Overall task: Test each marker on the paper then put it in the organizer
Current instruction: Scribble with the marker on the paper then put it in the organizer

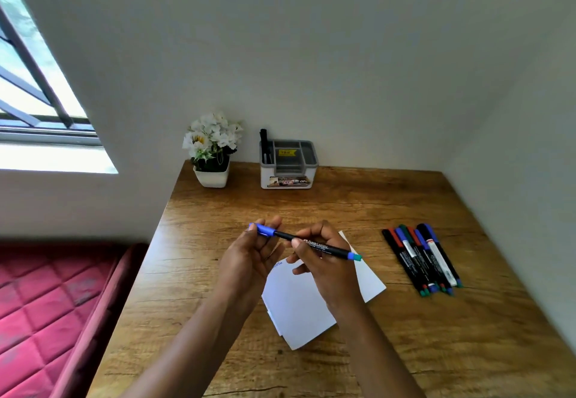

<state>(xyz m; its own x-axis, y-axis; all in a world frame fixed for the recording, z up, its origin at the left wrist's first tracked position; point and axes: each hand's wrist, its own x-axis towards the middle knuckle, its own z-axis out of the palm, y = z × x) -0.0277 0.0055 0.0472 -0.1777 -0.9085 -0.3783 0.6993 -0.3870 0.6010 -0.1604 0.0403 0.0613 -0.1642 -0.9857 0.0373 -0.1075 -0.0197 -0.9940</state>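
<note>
Blue-capped black marker with white lettering on the barrel [311,243]: held level above the paper, between both hands. Left hand [249,257]: fingertips pinch the blue cap end. Right hand [324,269]: fingers close round the mid-barrel, the blue tail end pointing right.

White paper sheets, loosely stacked [299,313]: flat on the brown wood-grain table [436,351], directly below the hands; a small blue mark shows near the upper left edge.

Bundle of black markers with red, blue and green caps [420,260]: lying side by side to the right, well apart from the paper.

White and grey plastic organizer with several compartments [288,163]: at the back against the wall, one dark marker standing in its left compartment. White flowers in a white pot [212,151]: to its left.

Step in hand, judged: cap handling at the joint, either pulling off or pressing on; cannot tell which. Advice: keep the barrel steady in the right hand, move the cap straight along the marker's axis, not at an angle, and seat it fully before carrying it to the organizer.
</note>
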